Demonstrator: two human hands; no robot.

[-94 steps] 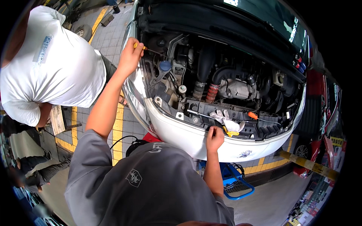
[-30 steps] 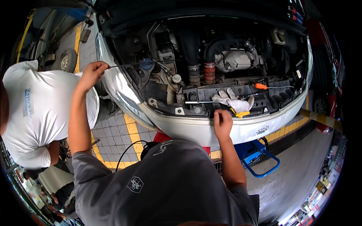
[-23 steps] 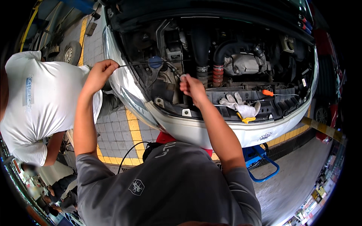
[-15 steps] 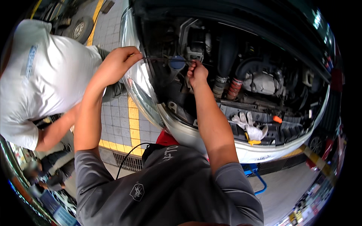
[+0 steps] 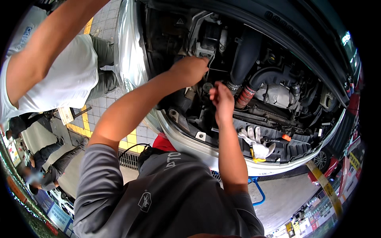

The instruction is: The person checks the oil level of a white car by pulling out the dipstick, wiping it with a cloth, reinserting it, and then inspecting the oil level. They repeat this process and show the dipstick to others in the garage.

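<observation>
I am pinching my right hand (image 5: 222,101) fingers onto a small stiff cap (image 5: 207,86) at eleven o'clock, while my left hand (image 5: 189,69) is closing around something hidden, likely rigid.

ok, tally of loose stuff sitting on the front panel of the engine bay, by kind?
white work glove: 1
orange-handled screwdriver: 1
yellow item under the glove, kind unclear: 1
Total: 3
Both hands, left hand and right hand, are deeper in the bay, off these.
</observation>
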